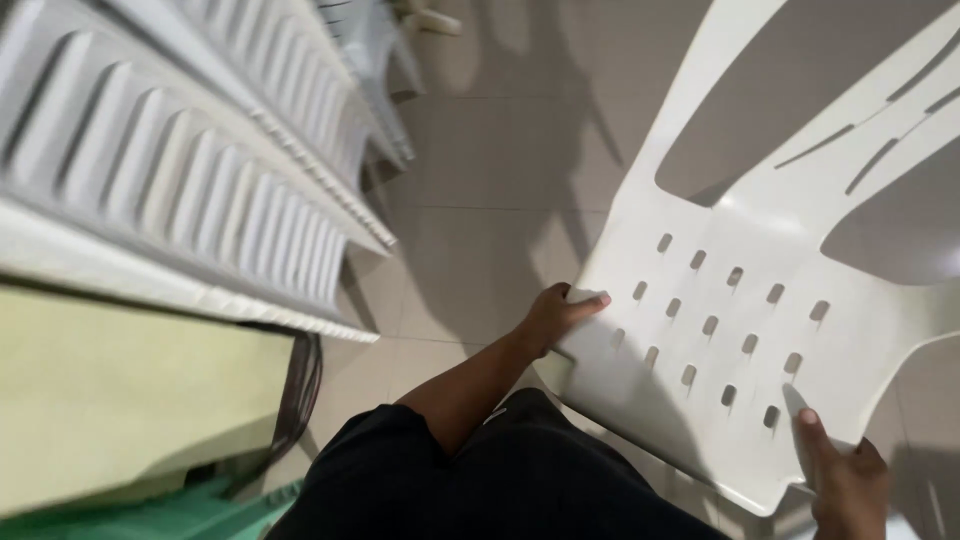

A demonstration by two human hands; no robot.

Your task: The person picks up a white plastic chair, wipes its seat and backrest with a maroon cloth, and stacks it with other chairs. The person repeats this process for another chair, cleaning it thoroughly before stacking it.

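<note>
A white plastic chair (740,250) is tilted in front of me, its perforated seat facing up and its backrest slanting to the upper right. My left hand (558,312) grips the seat's left edge, thumb on top. At the bottom right, my right hand (845,480) holds the seat's front corner, thumb pressed on the surface. My black shorts fill the bottom centre.
A stack of white ribbed plastic furniture (190,170) runs along the left. Below it sits a pale yellow surface (120,390) with a green edge (170,515) and dark cables (300,400). Grey tiled floor (490,200) lies between, and more chairs (375,60) stand at the top.
</note>
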